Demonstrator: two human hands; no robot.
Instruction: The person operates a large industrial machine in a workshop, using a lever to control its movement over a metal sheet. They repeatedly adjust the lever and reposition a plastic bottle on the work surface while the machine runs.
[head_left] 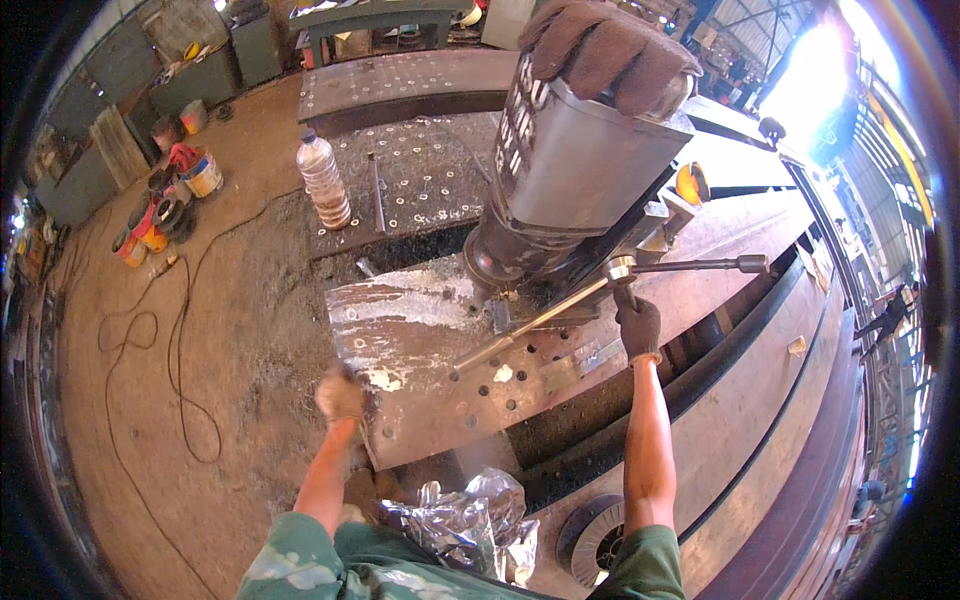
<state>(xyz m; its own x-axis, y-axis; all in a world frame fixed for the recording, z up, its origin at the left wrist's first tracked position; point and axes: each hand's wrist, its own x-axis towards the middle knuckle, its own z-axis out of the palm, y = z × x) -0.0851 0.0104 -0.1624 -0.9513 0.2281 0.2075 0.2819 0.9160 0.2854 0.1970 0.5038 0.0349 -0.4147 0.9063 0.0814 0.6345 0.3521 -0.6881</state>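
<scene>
A tall grey and black drilling machine [590, 160] stands on a rust-brown steel plate [400, 420] with several round holes and scraped pale patches. From its side sticks a feed handle [620, 268], a hub with a long silver bar, a black bar ending in a knob, and a short spoke. My right hand [640, 325], in a dark glove, is closed around that short spoke just below the hub. Near the plate's left edge is my left hand [340, 393], smeared by motion; its fingers cannot be made out. Brown work gloves [610, 60] lie over the machine's top.
A plastic bottle [322, 180] and a thin metal rod [377, 193] are on the steel surface behind. Crumpled silver foil [455, 525] and a wire spool [595, 540] lie close to my body. Buckets [200, 172] and a cable [180, 330] are on the floor at left.
</scene>
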